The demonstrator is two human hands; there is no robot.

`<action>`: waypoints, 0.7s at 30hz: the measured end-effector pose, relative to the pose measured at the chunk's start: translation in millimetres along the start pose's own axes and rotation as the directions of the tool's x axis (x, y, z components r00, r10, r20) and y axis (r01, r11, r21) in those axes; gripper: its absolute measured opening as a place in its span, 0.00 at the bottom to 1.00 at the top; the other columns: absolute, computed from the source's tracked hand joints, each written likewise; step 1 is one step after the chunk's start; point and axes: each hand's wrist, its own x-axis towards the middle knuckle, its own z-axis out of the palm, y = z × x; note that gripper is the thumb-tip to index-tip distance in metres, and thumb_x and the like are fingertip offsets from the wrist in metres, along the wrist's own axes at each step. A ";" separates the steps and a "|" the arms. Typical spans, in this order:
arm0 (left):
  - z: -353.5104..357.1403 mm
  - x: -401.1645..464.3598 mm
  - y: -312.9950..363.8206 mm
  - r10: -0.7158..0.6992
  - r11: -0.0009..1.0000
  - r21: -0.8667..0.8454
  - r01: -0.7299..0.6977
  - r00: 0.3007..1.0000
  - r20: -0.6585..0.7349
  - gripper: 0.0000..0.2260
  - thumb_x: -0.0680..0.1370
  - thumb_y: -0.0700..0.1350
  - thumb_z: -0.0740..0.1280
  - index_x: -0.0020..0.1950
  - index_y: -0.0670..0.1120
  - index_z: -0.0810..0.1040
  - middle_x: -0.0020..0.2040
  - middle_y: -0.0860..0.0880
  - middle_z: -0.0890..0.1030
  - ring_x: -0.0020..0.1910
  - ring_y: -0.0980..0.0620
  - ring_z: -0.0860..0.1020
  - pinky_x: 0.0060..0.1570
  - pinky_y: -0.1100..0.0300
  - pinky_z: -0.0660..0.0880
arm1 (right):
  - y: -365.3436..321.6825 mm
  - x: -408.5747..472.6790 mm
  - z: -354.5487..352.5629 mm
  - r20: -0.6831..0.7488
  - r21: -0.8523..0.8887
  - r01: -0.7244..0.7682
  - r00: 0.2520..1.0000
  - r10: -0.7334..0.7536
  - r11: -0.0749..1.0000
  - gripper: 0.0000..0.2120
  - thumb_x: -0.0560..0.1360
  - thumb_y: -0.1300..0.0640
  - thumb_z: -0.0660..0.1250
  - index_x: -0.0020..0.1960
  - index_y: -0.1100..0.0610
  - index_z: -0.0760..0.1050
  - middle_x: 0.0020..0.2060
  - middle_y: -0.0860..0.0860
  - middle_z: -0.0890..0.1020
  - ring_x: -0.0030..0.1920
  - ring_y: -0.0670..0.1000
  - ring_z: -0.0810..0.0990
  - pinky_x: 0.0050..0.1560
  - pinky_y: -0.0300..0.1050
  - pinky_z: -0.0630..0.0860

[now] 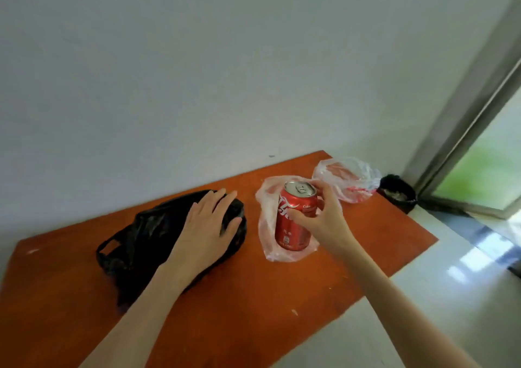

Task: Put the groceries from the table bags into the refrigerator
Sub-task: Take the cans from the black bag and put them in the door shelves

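Note:
A red cola can (293, 226) stands upright over a clear plastic bag (272, 252) near the middle of the orange table (225, 311). My right hand (324, 218) grips the can from its right side, thumb across the front. A black plastic bag (141, 243) lies to the left, and my left hand (208, 226) rests flat on top of it with straight fingers. A second clear plastic bag (349, 181) with red print sits at the table's far right corner. What the bags hold is hidden.
A white wall runs behind the table. A black bin (399, 192) stands on the floor past the table's right corner, beside a metal-framed glass door (479, 130). Pale glossy floor (423, 297) lies to the right of the table.

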 end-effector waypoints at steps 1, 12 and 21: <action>4.6 3.6 20.9 0.047 0.999 -0.011 -0.047 0.999 0.019 0.26 0.79 0.58 0.52 0.75 0.52 0.55 0.76 0.52 0.55 0.76 0.52 0.50 0.74 0.50 0.49 | -0.5 -10.5 -23.6 -0.044 0.005 -0.003 0.999 0.004 1.000 0.29 0.68 0.62 0.74 0.61 0.48 0.64 0.53 0.42 0.73 0.51 0.38 0.75 0.42 0.30 0.76; 96.3 14.4 314.2 0.544 0.833 -0.181 -0.524 0.834 0.094 0.30 0.75 0.62 0.48 0.74 0.49 0.60 0.74 0.49 0.62 0.74 0.50 0.57 0.72 0.54 0.52 | 7.5 -176.1 -296.7 -0.615 0.126 -0.027 0.782 0.099 0.992 0.24 0.69 0.64 0.72 0.61 0.53 0.67 0.53 0.51 0.76 0.48 0.45 0.79 0.42 0.35 0.76; 177.1 -21.0 564.5 0.778 0.608 -0.331 -0.721 0.625 0.069 0.30 0.74 0.60 0.51 0.72 0.46 0.65 0.71 0.45 0.67 0.71 0.45 0.63 0.70 0.46 0.61 | -3.9 -318.9 -501.9 -0.820 0.011 -0.042 0.572 0.033 0.999 0.22 0.71 0.62 0.71 0.60 0.49 0.65 0.50 0.46 0.76 0.49 0.47 0.78 0.45 0.40 0.76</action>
